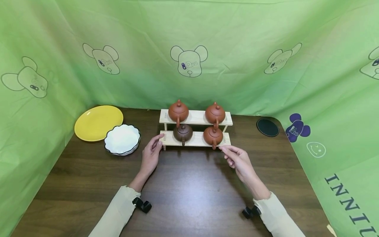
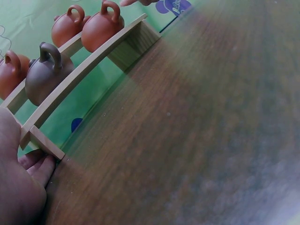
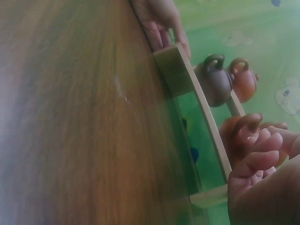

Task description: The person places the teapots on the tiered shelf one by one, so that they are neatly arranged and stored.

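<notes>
My left hand (image 1: 151, 157) grips the left end of the lower step of a pale two-step wooden stand (image 1: 197, 139). In the left wrist view its fingers (image 2: 44, 171) reach behind the stand's end leg. A dark brown teapot (image 1: 183, 132) and a reddish-brown teapot (image 1: 213, 135) sit on the lower step, handles towards me. Two more reddish-brown teapots, one left (image 1: 178, 111) and one right (image 1: 215, 113), stand on the upper step. My right hand (image 1: 239, 163) is beside the lower right teapot, fingers loosely curled and holding nothing, fingertips close to the step's front edge.
On the brown wooden table (image 1: 189, 191), a yellow oval plate (image 1: 97, 122) and a white scalloped dish (image 1: 122, 139) with a dark rim lie to the left. A round black coaster (image 1: 267, 127) lies at the back right. Green printed cloth (image 1: 231, 85) encloses the back and sides.
</notes>
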Motion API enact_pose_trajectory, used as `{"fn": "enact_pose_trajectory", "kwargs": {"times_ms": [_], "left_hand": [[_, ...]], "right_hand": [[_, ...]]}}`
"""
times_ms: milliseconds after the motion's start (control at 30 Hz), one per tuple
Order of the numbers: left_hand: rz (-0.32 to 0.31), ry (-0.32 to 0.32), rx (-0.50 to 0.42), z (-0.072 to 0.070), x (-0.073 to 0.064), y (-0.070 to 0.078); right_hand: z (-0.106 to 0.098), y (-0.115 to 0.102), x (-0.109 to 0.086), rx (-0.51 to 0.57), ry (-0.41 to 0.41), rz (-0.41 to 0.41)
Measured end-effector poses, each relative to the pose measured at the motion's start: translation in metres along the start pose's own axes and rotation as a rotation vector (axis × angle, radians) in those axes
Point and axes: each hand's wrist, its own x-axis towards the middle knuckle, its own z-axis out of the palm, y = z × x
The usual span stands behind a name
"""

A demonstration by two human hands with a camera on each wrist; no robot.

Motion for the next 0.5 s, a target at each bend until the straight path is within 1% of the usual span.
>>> {"fn": "enact_pose_trajectory", "kwargs": {"times_ms": [33,200,400,500], "left_hand": [[-0.01,0.0,-0.009,0.0,0.0,-0.001],[-0.011,-0.003,-0.024,0.0,0.001,-0.002],[-0.01,0.006,-0.006,0.0,0.0,-0.003],[0.006,0.021,0.015,0.002,-0.002,0.003]], "right_hand": [[-0.002,0.0,-0.001,-0.005,0.0,0.0],[-0.013,-0.003,-0.005,-0.018,0.017,0.002],[-0.025,-0.006,-0.009,-0.05,0.039,-0.023],[-0.032,-0.008,-0.011,-0.063,0.042,-0.044]]}}
